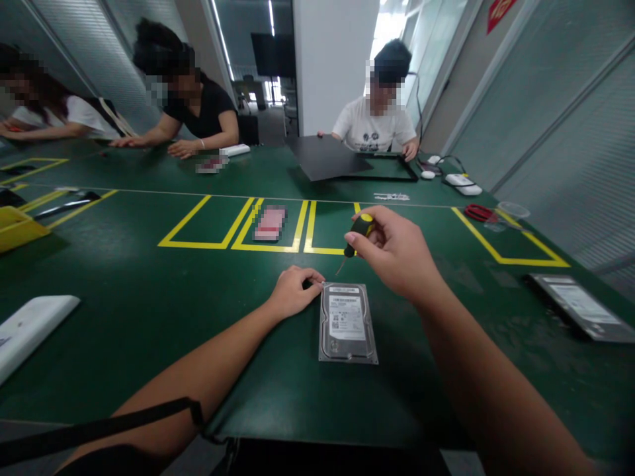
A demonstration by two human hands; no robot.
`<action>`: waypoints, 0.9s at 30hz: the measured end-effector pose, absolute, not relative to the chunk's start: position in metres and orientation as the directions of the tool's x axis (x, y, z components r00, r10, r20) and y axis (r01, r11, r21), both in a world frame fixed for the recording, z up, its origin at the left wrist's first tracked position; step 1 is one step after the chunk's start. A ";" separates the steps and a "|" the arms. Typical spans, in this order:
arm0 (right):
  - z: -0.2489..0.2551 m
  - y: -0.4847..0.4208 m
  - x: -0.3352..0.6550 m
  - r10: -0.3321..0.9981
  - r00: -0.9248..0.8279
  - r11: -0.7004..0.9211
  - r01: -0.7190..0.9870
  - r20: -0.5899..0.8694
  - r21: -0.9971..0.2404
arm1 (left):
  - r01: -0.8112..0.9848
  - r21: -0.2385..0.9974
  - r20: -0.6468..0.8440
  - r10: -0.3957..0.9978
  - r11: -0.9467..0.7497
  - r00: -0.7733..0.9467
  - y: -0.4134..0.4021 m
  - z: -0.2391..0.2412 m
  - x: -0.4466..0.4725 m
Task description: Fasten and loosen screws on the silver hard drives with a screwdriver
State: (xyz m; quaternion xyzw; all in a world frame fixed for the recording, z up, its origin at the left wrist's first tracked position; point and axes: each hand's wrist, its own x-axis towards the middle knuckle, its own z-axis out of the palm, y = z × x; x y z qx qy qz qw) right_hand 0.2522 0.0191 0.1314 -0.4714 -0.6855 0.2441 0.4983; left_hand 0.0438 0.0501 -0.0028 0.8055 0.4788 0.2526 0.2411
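A hard drive (346, 330) lies flat on the green table, its white label facing up. At its far left corner is my left hand (294, 291), with thumb and forefinger pinched together at the drive's edge. Whether anything tiny is between these fingertips I cannot make out. My right hand (397, 248) is closed around the black and yellow handle of a screwdriver (351, 250). The screwdriver slants down to the left, and its thin tip is just above and beyond the drive's far edge, seemingly apart from it.
Another hard drive (578, 304) lies at the right. Red-handled pliers (480, 213) and a clear round lid (513, 210) are farther back. A white device (34, 330) and a yellow bin (20, 228) stand left. Across the table, a person (380, 119) handles a black panel (325, 158).
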 end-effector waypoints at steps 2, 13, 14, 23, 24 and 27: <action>0.131 0.019 0.247 0.864 -0.098 0.480 0.453 0.494 -0.751 | 0.643 0.647 0.175 0.900 -0.410 0.399 0.050 -0.002 0.044; 0.104 0.030 0.241 0.887 -0.165 0.432 0.630 0.432 -0.646 | 0.629 0.664 0.178 0.903 -0.404 0.392 0.049 0.000 0.047; 0.102 0.032 0.241 0.892 -0.162 0.420 0.641 0.421 -0.642 | 0.628 0.665 0.179 0.903 -0.404 0.391 0.049 0.000 0.046; 0.094 0.038 0.238 0.903 -0.166 0.402 0.652 0.397 -0.643 | 0.637 0.652 0.184 0.901 -0.411 0.393 0.049 -0.002 0.045; 0.093 0.038 0.238 0.903 -0.167 0.403 0.652 0.396 -0.643 | 0.640 0.650 0.183 0.901 -0.411 0.392 0.049 -0.002 0.045; 0.091 0.039 0.238 0.904 -0.169 0.402 0.653 0.394 -0.642 | 0.642 0.647 0.182 0.901 -0.412 0.394 0.050 -0.002 0.045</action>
